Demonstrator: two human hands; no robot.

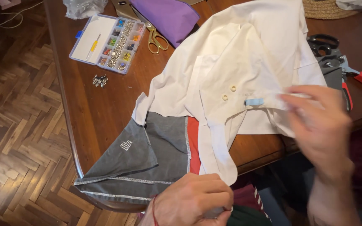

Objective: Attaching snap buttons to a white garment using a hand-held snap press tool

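A herringbone parquet floor (17, 125) in mixed browns fills the left of the view. On it stands a dark, polished wooden tabletop (101, 104) with a rounded near-left corner. Most of the tabletop's middle is covered by a white garment (248, 54), spread out and rumpled, with two small pale rings and a light-blue clip (254, 101) near its right fold. Under its near edge lies a grey fabric piece (139, 163) with white stitching and a red strip, hanging over the tabletop's near edge. At the far side lie a purple pouch (168, 14) and gold-handled scissors (156, 39); to the far left sits a clear compartment box (107, 42) of small coloured fasteners, with a little heap of metal pieces (99, 80) just near of it. Black and red-handled tools (336, 58) lie at the right.

The left hand (193, 201), at the near edge, has its fingers curled shut on the white garment's lower tip. The right hand (319, 121) is blurred; its fingers pinch the garment just right of the clip.
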